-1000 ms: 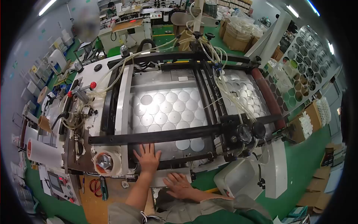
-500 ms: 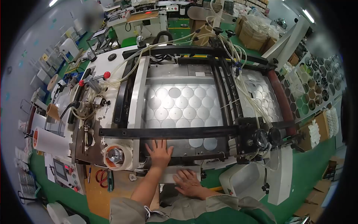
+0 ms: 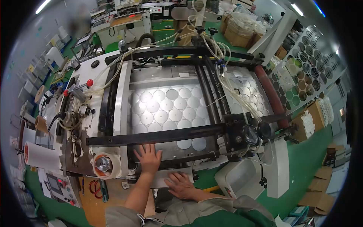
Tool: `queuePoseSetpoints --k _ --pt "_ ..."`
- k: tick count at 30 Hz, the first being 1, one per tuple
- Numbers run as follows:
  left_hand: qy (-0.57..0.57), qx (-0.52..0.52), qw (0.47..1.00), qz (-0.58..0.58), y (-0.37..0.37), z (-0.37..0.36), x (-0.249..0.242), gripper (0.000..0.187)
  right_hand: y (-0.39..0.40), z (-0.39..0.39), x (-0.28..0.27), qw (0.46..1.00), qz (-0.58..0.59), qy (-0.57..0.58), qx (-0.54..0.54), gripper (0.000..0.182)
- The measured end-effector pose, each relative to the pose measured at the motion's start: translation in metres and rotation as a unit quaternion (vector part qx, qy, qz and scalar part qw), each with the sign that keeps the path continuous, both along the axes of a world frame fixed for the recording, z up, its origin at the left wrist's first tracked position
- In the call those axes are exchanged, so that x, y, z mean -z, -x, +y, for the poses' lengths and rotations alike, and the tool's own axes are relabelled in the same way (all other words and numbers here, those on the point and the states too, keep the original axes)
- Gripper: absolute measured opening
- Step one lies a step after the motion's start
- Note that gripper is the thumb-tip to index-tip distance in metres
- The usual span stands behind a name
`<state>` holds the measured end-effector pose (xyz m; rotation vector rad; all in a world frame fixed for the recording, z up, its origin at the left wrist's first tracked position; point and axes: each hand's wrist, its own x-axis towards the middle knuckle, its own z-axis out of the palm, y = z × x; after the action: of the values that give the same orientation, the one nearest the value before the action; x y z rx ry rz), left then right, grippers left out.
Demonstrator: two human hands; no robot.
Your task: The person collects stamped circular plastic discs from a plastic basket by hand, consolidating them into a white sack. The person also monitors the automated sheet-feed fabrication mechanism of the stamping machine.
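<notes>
My left hand lies palm down with fingers spread on the front left of the machine's metal bed, its fingertips near the long black bar. To its right and nearer my body, my right hand rests flat on the pale front ledge, fingers stretched out. Neither hand holds anything. Beyond the bar, a sheet of round silver discs lies in the frame. Two discs show on the near side of the bar.
A dark red roller stands at the right end of the machine, and a white bin below it. Red-handled scissors lie at the lower left beside a control panel. Clear hoses hang over the frame.
The whole view has shifted, so the machine and both hands appear further left and slightly tilted. Both hands stay in about the same places on the machine.
</notes>
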<state>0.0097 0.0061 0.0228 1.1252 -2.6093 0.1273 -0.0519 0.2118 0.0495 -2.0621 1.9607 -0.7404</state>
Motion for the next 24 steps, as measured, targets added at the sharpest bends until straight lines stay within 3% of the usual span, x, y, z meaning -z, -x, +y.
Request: queuePoseSetpoints --k 5,11,20,24 --pt "0.004 -0.006 1.0 -0.011 -0.001 -0.002 -0.013 0.062 -0.003 -0.002 -0.015 1.0 -0.007 0.002 0.005 0.064" --pt "-0.036 0.002 0.999 -0.015 0.0 0.001 0.0 0.058 -0.004 0.0 0.009 1.0 0.001 0.0 0.011 0.063" --pt "0.01 0.019 1.0 0.011 -0.001 -0.002 -0.017 0.049 -0.003 -0.002 -0.016 0.999 -0.016 0.024 0.013 0.064" --pt "0.013 0.02 1.0 0.013 -0.001 -0.002 -0.003 0.054 -0.003 -0.001 -0.004 1.0 -0.017 -0.004 0.012 0.062"
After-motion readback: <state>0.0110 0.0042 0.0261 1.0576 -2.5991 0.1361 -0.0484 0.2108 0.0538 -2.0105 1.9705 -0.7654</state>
